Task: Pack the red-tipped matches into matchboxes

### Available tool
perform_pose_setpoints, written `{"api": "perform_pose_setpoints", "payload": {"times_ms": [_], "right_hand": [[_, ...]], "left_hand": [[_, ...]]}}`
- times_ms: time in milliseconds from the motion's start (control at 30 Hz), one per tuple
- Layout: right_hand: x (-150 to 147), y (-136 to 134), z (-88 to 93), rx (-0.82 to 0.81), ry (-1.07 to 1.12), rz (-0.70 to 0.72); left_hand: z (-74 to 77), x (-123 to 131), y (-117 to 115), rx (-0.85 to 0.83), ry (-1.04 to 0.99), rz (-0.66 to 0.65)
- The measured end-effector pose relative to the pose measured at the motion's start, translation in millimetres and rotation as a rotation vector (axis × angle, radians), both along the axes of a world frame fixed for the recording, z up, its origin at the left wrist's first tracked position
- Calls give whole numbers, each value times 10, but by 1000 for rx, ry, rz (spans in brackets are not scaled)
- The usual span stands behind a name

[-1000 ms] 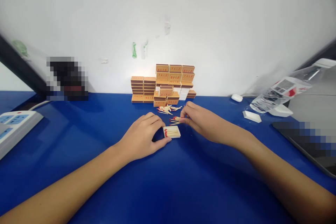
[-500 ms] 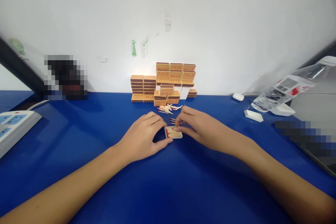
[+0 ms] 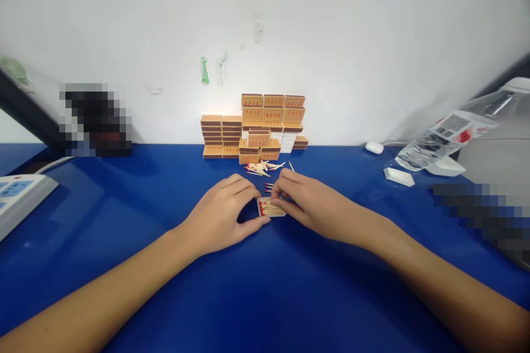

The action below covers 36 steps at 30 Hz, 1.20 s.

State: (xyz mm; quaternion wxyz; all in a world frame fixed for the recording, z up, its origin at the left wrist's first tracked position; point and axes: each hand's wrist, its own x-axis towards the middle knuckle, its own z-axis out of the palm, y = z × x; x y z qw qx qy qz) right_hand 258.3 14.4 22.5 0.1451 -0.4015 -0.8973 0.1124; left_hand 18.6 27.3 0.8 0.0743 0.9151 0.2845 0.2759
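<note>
A small white matchbox tray (image 3: 278, 215) holds a row of red-tipped matches (image 3: 270, 209). My left hand (image 3: 226, 212) grips its left end, thumb on the near side and forefinger on the far side. From the right, my right hand (image 3: 301, 196) reaches over it with thumb and fingers pinched together above the matches; what lies between the fingertips is hidden. Just behind the tray a few dark-headed matches (image 3: 268, 187) lie side by side, partly covered by the right fingers. Farther back is a loose heap of matches (image 3: 263, 167), and a single match (image 3: 291, 166) lies beyond my right hand.
Stacked matchboxes (image 3: 263, 116) stand against the white wall on the blue table (image 3: 265, 287). A power strip (image 3: 25, 198) is at the left. To the right are a white earphone case (image 3: 375, 147), a white block (image 3: 398, 177) and a leaning plastic bottle (image 3: 439, 140).
The right fingertips have shifted slightly left over the matches in the tray. My left hand keeps its grip. The whole view has moved a little.
</note>
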Motion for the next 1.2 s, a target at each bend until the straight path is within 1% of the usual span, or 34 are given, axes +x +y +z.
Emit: {"api": "perform_pose_setpoints", "payload": {"times_ms": [100, 200, 333, 533, 633, 767, 933, 1200], "right_hand": [[-3, -12, -2, 2, 9, 13], [44, -3, 46, 8, -7, -6], [111, 9, 94, -41, -26, -22], [87, -33, 47, -76, -44, 1], [65, -40, 52, -97, -25, 12], [42, -47, 58, -46, 41, 1], [26, -68, 40, -9, 55, 75], [64, -17, -10, 61, 31, 35]], "left_hand": [[-2, 1, 0, 8, 4, 0], [-9, 1, 3, 7, 8, 4], [-9, 0, -1, -5, -2, 17], [-2, 2, -2, 1, 6, 9], [3, 5, -4, -2, -4, 6], [17, 5, -12, -10, -21, -4], [14, 6, -11, -12, -4, 3], [0, -2, -6, -8, -17, 1]]}}
